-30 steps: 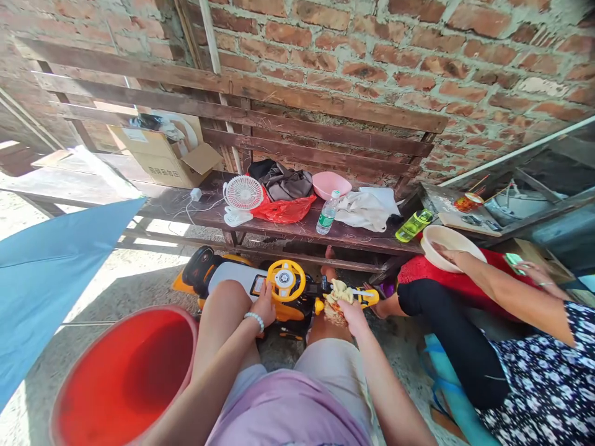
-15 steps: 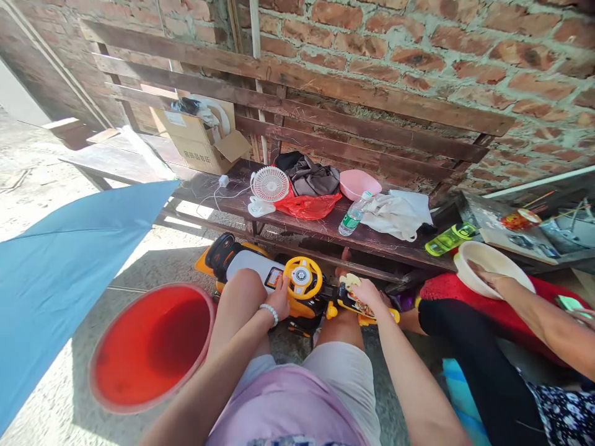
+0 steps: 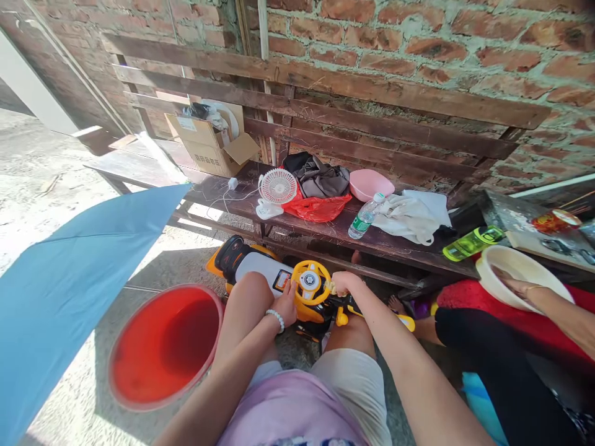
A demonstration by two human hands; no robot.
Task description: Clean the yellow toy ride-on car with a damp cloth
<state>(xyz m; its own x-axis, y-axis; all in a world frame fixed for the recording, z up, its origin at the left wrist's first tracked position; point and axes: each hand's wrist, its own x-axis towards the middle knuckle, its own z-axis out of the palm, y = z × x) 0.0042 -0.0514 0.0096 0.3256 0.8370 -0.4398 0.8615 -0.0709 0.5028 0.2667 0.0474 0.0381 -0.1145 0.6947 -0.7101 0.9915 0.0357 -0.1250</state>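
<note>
A yellow, black and white toy ride-on car [image 3: 260, 272] stands on the ground between my knees and a wooden bench [image 3: 325, 232]. My left hand [image 3: 284, 305], with a white bead bracelet on the wrist, rests against the car's body just left of the yellow steering wheel [image 3: 311, 282]. My right hand [image 3: 346, 283] is closed on a pale cloth, mostly hidden under the fingers, and presses it to the car right beside the steering wheel.
A red basin [image 3: 165, 347] sits at my left, next to a blue umbrella [image 3: 60, 279]. On the bench lie a white fan [image 3: 277, 189], a red bag [image 3: 318, 207], a pink bowl [image 3: 369, 184], a water bottle [image 3: 365, 218] and a cardboard box [image 3: 211, 145]. Another person's arm [image 3: 553, 306] reaches into a white bowl [image 3: 515, 266].
My right hand has moved left along the car's front, from its right end up to the steering wheel, with the cloth. My left hand has stayed in place. The view has turned left.
</note>
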